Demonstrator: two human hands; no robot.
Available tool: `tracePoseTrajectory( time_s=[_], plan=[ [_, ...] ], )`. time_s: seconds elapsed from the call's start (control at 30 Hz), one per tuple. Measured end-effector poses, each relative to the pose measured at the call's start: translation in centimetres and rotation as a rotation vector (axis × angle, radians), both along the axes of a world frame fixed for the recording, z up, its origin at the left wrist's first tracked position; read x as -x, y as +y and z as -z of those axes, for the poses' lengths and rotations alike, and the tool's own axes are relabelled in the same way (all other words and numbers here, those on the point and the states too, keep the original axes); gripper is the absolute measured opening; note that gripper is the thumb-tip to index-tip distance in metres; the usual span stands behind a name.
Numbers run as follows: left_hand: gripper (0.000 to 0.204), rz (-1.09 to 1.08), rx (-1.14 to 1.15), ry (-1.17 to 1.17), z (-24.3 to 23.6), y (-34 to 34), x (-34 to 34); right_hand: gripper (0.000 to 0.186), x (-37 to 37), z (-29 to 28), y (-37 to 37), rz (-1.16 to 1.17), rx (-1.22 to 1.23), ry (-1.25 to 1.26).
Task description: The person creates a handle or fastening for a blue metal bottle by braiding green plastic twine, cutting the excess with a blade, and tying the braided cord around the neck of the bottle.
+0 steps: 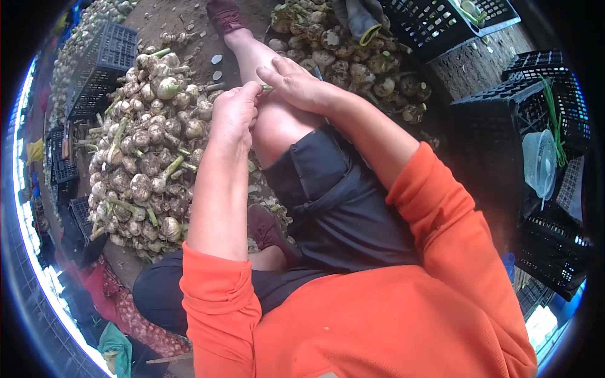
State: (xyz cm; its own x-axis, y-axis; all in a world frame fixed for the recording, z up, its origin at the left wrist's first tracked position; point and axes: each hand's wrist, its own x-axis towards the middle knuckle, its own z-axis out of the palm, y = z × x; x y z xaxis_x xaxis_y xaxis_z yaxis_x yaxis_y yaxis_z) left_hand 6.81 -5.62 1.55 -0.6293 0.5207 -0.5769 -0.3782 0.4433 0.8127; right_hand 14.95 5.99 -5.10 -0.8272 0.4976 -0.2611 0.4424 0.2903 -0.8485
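Observation:
My left hand [236, 110] is closed, with its fingertips at a small thin green item [267, 88], perhaps a stem piece, beside my extended leg. My right hand [296, 85] lies over the bare shin just above it, fingers mostly stretched out, thumb side near the green item. A narrow metal piece [318, 72] shows behind the right hand, partly hidden. A large heap of soil-dusted garlic bulbs [148, 164] with cut stalks sits left of my leg; another heap [356, 63] lies beyond it to the right.
Black plastic crates [491, 113] stand stacked on the right, with a clear plastic tub [539, 164] and green strands. More crates [101, 69] stand at the left, near red mesh sacks [148, 315]. A grey cloth or glove [359, 22] lies on the far heap.

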Motion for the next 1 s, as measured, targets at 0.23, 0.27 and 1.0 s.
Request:
tracePoseTrajectory(
  time_s=[0.23, 0.27, 1.0],
  plan=[
    [0.011, -0.050, -0.002, -0.065, 0.5, -0.7, 1.6, 0.096, 4.5, 0.5, 0.9, 0.033, -0.067, -0.162],
    [0.011, -0.049, 0.001, -0.070, 0.5, -0.8, 1.9, 0.098, 5.1, 0.7, 1.1, 0.070, -0.080, -0.154],
    [0.035, 0.394, 0.592, 1.108, 3.5, -8.6, 11.2, 0.077, 13.0, 3.0, 4.8, 0.326, -0.454, 0.116]
  ],
)
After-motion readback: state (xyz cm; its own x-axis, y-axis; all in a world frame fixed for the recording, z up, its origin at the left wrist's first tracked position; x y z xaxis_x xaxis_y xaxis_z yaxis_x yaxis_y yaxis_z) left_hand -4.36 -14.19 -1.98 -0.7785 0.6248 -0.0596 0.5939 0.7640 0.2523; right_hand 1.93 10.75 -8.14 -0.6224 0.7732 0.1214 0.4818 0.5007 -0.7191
